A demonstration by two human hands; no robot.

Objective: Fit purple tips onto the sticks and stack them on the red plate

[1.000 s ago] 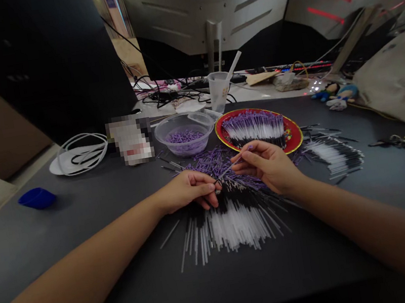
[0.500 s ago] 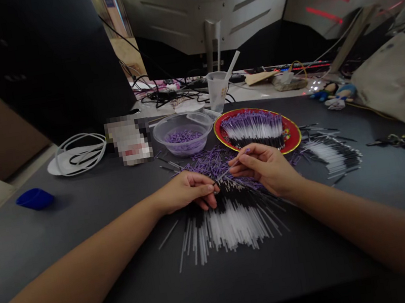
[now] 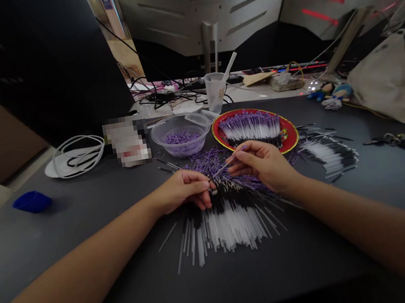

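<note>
A slim pen refill (image 3: pixel 221 169) with a clear tube stretches between my two hands. My left hand (image 3: pixel 183 191) pinches its dark end. My right hand (image 3: pixel 262 166) holds the other end, where a small purple piece shows at the fingertips. Under my hands lies a fanned pile of refills (image 3: pixel 233 223), with white tubes toward me and black sections and metal tips away. Loose purple pieces (image 3: pixel 208 163) are heaped just behind it. A red plate (image 3: pixel 290 133) carries rows of refills topped with purple pieces.
A clear plastic bowl (image 3: pixel 160 140) of purple pieces stands left of the plate. More refills (image 3: pixel 331 154) lie to the right, near keys (image 3: pixel 391 139). A blue cup-like object (image 3: pixel 31 202) and a coiled white cable (image 3: pixel 102 149) are at left. Behind stand a plastic cup (image 3: pixel 214 93) and monitors (image 3: pixel 210 4).
The view has shifted slightly. The refill now runs from my left fingertips up to my right fingers, and both hands stay nearly in place.
</note>
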